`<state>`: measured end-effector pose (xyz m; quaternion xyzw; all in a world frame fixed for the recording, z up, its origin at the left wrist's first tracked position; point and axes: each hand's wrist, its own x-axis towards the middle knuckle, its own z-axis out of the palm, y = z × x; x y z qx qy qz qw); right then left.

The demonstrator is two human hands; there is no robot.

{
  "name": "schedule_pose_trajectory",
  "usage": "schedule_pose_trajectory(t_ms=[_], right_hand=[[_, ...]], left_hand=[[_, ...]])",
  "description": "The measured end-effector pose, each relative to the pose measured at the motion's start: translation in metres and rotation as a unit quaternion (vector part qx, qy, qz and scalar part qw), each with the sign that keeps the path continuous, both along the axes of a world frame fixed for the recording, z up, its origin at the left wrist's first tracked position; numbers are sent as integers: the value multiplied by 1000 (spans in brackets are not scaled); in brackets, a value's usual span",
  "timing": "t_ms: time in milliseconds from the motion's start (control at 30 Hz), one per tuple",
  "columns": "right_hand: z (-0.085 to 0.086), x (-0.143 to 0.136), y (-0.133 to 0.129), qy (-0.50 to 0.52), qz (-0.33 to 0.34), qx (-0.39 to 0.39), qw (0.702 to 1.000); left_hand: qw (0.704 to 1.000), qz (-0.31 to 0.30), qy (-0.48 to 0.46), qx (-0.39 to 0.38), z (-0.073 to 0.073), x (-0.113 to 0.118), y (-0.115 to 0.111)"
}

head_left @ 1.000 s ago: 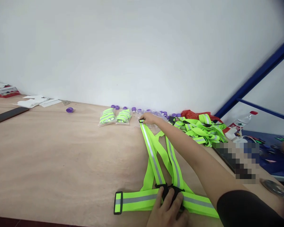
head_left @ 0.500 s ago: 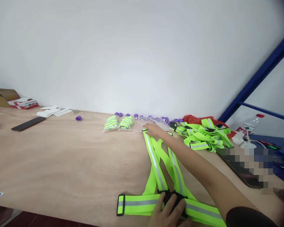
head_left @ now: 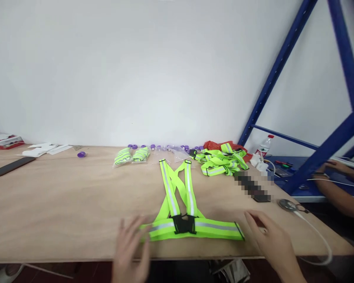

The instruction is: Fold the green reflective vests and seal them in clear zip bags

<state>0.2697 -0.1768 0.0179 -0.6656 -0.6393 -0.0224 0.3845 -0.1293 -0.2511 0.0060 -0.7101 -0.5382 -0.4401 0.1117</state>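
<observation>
A neon green harness (head_left: 190, 192) with silver stripes lies flat on the wooden table (head_left: 76, 204), its straps crossing and a black buckle (head_left: 184, 224) at the centre of its lower band. At the band's left end is my left hand (head_left: 133, 245), fingers spread and slightly blurred, overlapping the strap. Just beyond the right end, my right hand (head_left: 268, 237) is apart from the strap, its thumb and fingers parted with nothing between them. Behind the harness, two clear packets (head_left: 123, 156) of folded green straps and a heap of loose green straps (head_left: 221, 160) rest near the wall.
Purple caps (head_left: 81, 154) and a thin plastic bag (head_left: 178, 152) lie toward the back. On the right are a bottle (head_left: 264, 146), a round device (head_left: 287, 204) with a cable, and a blue frame (head_left: 275, 74). Another person's arms (head_left: 339, 192) show beyond it.
My right hand has left the top of the strap and come back to the right side. My left hand has moved off the buckle to the left end. The view has shifted right.
</observation>
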Motion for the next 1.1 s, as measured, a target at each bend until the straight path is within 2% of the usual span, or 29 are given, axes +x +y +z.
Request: schedule_pose_trajectory(t_ms=[33, 100, 133, 200, 333, 533, 700, 867, 1100], right_hand=[[-18, 17, -18, 5, -38, -10, 999], [-48, 34, -46, -2, -64, -8, 998], [-57, 35, -57, -8, -59, 5, 998], [-66, 25, -70, -25, -23, 30, 999], [-60, -12, -76, -57, 32, 79, 995], [-60, -33, -69, -86, 52, 39, 994], [-65, -41, -62, -124, 17, -15, 992], [-60, -50, -58, -139, -14, -57, 989], [-52, -53, -61, -145, -16, -131, 981]], left_hand=[[999, 46, -20, -8, 0, -14, -7], [994, 103, -22, -37, -2, -37, -20], [991, 120, -10, -64, -4, -45, -26], [983, 142, 6, -115, -9, -52, -36], [975, 150, 14, -164, -21, -43, -54], [978, 120, 14, -169, -35, -23, -66], [973, 106, -10, -203, -33, -8, -63], [960, 153, 26, -232, -27, 5, -58], [958, 137, 27, -252, -28, 4, -48]])
